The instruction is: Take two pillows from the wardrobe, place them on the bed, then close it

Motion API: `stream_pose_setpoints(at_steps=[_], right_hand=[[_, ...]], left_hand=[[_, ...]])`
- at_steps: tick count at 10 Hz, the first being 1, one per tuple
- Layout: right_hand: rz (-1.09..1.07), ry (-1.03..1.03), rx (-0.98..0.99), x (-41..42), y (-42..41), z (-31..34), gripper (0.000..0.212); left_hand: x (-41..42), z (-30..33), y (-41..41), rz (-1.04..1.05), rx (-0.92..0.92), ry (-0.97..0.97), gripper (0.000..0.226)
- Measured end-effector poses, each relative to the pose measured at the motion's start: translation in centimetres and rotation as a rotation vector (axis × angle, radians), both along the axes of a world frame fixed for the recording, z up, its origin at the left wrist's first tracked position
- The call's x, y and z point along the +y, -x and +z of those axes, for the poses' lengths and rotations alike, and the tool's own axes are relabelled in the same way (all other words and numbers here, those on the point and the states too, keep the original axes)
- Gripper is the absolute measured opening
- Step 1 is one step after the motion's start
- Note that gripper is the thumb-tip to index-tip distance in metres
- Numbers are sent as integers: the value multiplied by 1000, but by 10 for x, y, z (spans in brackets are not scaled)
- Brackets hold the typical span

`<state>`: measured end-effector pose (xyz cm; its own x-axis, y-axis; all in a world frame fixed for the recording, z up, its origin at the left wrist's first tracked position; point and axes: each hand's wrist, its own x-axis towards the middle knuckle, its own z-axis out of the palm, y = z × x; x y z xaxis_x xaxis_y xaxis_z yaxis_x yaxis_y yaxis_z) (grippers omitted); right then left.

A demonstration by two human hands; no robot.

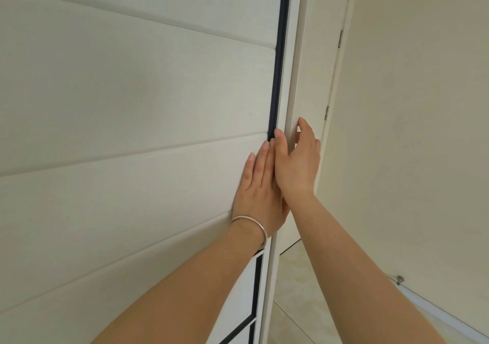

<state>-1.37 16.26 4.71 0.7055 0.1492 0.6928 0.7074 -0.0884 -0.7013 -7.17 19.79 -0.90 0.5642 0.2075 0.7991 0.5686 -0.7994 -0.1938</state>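
Observation:
The white wardrobe door (119, 100) with horizontal grooves fills the left of the head view, edged on its right by a dark strip (281, 52). My left hand (260, 190), with a silver bangle on the wrist, lies flat against the door beside that strip, fingers together. My right hand (297, 161) overlaps it and curls around the white side edge of the wardrobe frame (293, 79), thumb on the far side. No pillows and no bed are in view.
A white room door (325, 60) with hinges stands just behind the wardrobe edge. A cream wall (412, 132) runs along the right. Pale tiled floor (299, 290) shows below, with a small door stopper (399, 279) at the wall's base.

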Motion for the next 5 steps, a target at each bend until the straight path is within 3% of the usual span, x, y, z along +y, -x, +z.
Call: stream_pose_setpoints(at_steps=[1,3,5], right_hand=[[62,-14,127,0,2,-2,59],[68,92,213,-15,11,-36,57],[42,286,488,-36,59,-152,65]], left_hand=[[-4,4,6,6,40,29,74],[-12,-18,39,-217,102,166,73],[-6,-116,102,-383,284,133,46]])
